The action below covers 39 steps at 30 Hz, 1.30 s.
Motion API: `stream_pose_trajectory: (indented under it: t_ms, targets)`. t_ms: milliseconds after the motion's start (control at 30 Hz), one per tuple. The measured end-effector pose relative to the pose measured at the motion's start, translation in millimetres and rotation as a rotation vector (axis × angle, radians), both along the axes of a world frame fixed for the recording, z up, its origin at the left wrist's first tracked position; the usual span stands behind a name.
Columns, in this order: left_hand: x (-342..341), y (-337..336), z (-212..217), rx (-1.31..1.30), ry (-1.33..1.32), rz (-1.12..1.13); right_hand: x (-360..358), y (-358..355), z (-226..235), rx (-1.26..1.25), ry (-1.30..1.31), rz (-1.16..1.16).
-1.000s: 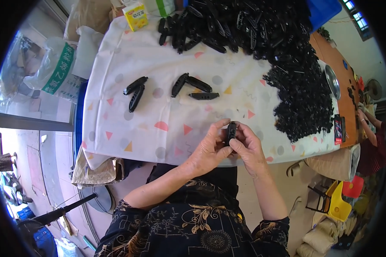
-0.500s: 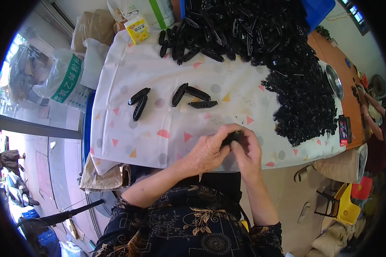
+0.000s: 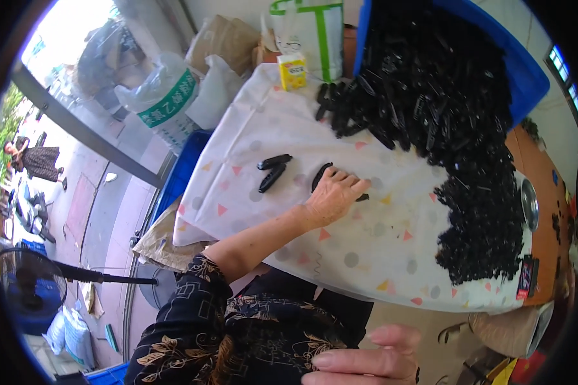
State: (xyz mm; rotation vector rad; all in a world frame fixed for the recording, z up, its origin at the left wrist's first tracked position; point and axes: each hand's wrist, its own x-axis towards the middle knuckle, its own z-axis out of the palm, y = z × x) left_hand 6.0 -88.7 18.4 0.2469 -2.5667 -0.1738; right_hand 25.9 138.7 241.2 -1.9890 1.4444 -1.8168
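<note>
Left hand [image 3: 334,197] has reached oblong black plastic pieces [image 3: 318,177], grip unclear; right hand [image 3: 379,360] has fingers parted; yellow cardboard box [image 3: 292,72] bears print.

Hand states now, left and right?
Left hand: over elongated glossy black pieces; grip hidden, can't tell.
Right hand: partly out of frame, loosely curled; can't tell.

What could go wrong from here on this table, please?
The left hand partly covers some black parts, so it might push one out of place. The pile lies loose in front of the blue bin, so pieces could slide if bumped. The yellow box stands near the cloth's far edge and might fall.
</note>
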Motion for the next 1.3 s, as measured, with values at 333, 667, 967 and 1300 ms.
stream_pose_trajectory:
  t_ms: [333, 667, 967, 1300]
  targets:
    - [75, -76, -3, -0.120, 0.025, 0.149, -28, 39, -60, 0.083, 0.332, -0.285]
    - [70, -127, 37, -0.060, -0.103, 0.362, -133, 80, -177, 0.505, 0.325, -1.080]
    - [-62, -124, 15, 0.056, -0.195, 0.391, -184, 92, -189, 0.667, 0.430, -1.182]
    - [-91, -126, -6, -0.067, -0.137, 0.405, -204, 68, -186, 0.805, 0.642, -1.055]
